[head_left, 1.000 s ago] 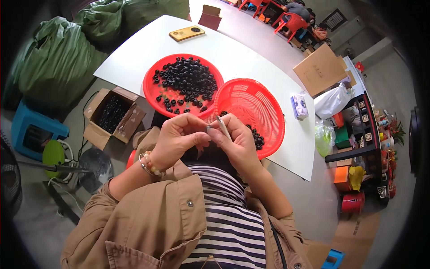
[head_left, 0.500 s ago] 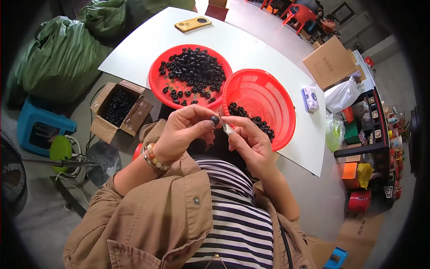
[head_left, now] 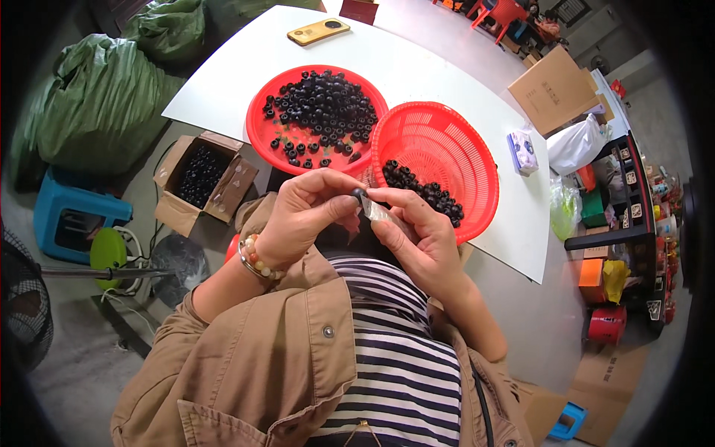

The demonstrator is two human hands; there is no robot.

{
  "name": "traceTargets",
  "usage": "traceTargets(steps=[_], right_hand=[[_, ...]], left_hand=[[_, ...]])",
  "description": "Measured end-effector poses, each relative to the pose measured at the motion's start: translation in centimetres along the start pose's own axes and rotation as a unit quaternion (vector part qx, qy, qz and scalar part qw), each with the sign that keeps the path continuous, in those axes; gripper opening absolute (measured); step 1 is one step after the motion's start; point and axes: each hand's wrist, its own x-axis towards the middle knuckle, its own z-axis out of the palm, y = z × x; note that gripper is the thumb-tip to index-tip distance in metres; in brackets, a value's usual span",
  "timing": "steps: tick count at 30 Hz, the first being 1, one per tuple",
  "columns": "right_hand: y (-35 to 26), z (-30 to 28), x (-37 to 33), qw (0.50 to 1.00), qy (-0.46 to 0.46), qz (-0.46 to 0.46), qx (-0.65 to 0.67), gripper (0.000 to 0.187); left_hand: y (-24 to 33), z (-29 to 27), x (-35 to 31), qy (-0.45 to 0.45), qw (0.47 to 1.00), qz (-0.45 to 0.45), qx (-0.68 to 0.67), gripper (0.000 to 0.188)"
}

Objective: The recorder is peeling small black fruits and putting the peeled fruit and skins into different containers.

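Near my body, in front of the red containers, my two hands meet at the fingertips. My left hand (head_left: 307, 211), with a beaded bracelet and a bangle at its wrist, pinches a small round black piece (head_left: 358, 193), mostly covered by the fingers. Between thumb and forefinger, my right hand (head_left: 424, 237) grips a small whitish, shiny wrapped thing (head_left: 377, 211), its tip against the black piece; its kind is unclear. Beyond my left hand lies a shallow red tray (head_left: 255, 128) with many black pieces (head_left: 325, 104). A red slotted basket (head_left: 454, 141) tilts beside it, black pieces gathered at its near side.
The white table (head_left: 223, 82) carries a gold phone (head_left: 318, 32) and a tissue pack (head_left: 523, 153). At left are an open carton (head_left: 175, 212) of black pieces, a blue stool (head_left: 56, 223), green sacks (head_left: 97, 112) and a fan (head_left: 26, 305). Cardboard boxes and a shelf stand right.
My right hand's whitish thing has tipped up against the black piece and shows more of its length. The fingers now hide more of the piece. The whole view has shifted slightly.
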Motion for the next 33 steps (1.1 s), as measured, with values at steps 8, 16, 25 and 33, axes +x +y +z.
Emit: traceTargets(steps=[8, 16, 25, 33], right_hand=[[0.16, -0.15, -0.05, 1.0, -0.006, 0.004, 0.022, 0.026], [0.25, -0.44, -0.14, 0.998, -0.025, -0.003, 0.053, 0.026], [0.09, -0.51, -0.23, 0.999, -0.024, -0.004, 0.031, 0.026], [0.0, -0.48, -0.28, 1.0, -0.021, -0.002, 0.022, 0.025]], left_hand=[[0.11, -0.16, 0.01, -0.019, 0.999, 0.014, 0.039, 0.015], [0.05, -0.23, -0.01, -0.018, 0.999, 0.013, 0.039, 0.015], [0.04, -0.32, -0.05, -0.026, 0.999, 0.012, 0.044, 0.013], [0.11, -0.26, -0.05, -0.027, 0.999, 0.008, 0.046, 0.013]])
